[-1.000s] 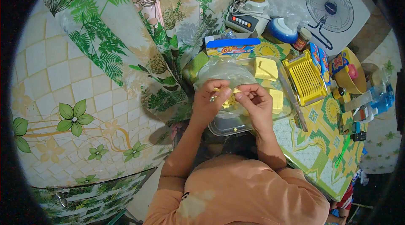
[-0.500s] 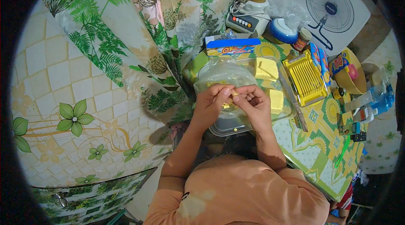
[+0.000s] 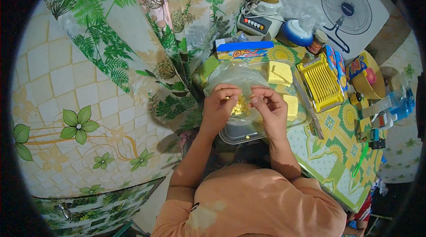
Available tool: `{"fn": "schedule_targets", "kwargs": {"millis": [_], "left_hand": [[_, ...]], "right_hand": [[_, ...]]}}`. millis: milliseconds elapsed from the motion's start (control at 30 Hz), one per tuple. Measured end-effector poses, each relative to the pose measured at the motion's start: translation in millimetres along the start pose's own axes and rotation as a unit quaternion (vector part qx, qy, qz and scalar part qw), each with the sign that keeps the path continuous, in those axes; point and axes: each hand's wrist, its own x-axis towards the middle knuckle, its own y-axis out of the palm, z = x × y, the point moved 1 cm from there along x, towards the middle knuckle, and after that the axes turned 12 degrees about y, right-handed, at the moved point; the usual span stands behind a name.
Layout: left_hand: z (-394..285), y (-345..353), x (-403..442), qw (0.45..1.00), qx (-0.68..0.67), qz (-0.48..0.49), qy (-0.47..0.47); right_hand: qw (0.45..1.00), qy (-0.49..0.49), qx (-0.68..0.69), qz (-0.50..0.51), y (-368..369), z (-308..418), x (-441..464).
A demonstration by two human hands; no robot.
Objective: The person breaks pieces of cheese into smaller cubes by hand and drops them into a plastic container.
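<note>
Small yellow pieces (image 3: 239, 107) lie in a clear plastic bag (image 3: 242, 75) on a clear tray (image 3: 239, 138). Over the bag's left part, my left hand (image 3: 219, 106) has its fingers pinched together; what they hold is too small to name. My right hand (image 3: 273, 107) is pinched at the bag's right side, a little apart from the left, with a tiny yellowish bit at its fingertips. Two larger yellow blocks, one at the back (image 3: 279, 73) and one nearer (image 3: 290, 107), sit on the tray to the right.
A knife (image 3: 316, 123) lies beside the tray's right edge. Farther right stand a yellow slotted slicer (image 3: 321, 82) and a yellow bowl (image 3: 376, 81). Behind are a blender (image 3: 262, 21), a blue-and-white container (image 3: 296, 32) and a jar (image 3: 317, 41). A green utensil (image 3: 360, 160) lies at the right.
My hands came together over the bag, then moved apart. The yellow pieces between them now show more fully. The tray, blocks and knife have not moved.
</note>
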Motion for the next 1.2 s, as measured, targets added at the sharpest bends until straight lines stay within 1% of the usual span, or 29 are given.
{"fn": "schedule_targets", "kwargs": {"millis": [233, 300, 400, 533, 600, 833, 933, 1033, 1200], "left_hand": [[7, 0, -2, 1.0, 0.021, 0.007, -0.014], [8, -1, -2, 1.0, 0.017, 0.007, 0.001], [7, -1, -2, 0.999, 0.02, 0.005, -0.043], [4, -1, -2, 0.999, 0.014, -0.006, -0.037], [2, -1, -3, 0.999, 0.004, -0.012, -0.044], [-10, -2, -6, 1.0, -0.021, -0.007, -0.011], [-15, -3, -7, 1.0, -0.02, -0.008, -0.006], [-16, -3, -7, 1.0, -0.015, -0.008, -0.003], [-16, -2, -9, 1.0, -0.017, -0.007, -0.011]], "right_hand": [[0.999, 0.023, 0.017, -0.025, 2, 3, -2], [1.0, 0.008, 0.01, -0.023, 1, 1, -2], [1.0, -0.021, -0.002, -0.023, 1, -1, 0], [0.998, -0.053, -0.022, -0.022, 0, -2, 1], [0.998, -0.043, -0.028, -0.028, 1, -1, 0], [1.0, 0.017, -0.023, -0.008, 2, -1, -1], [0.999, 0.009, -0.041, 0.012, 2, -2, 1], [0.995, -0.016, -0.093, 0.022, 0, -6, 3], [0.995, -0.039, -0.088, -0.014, -3, -6, 3]]}}
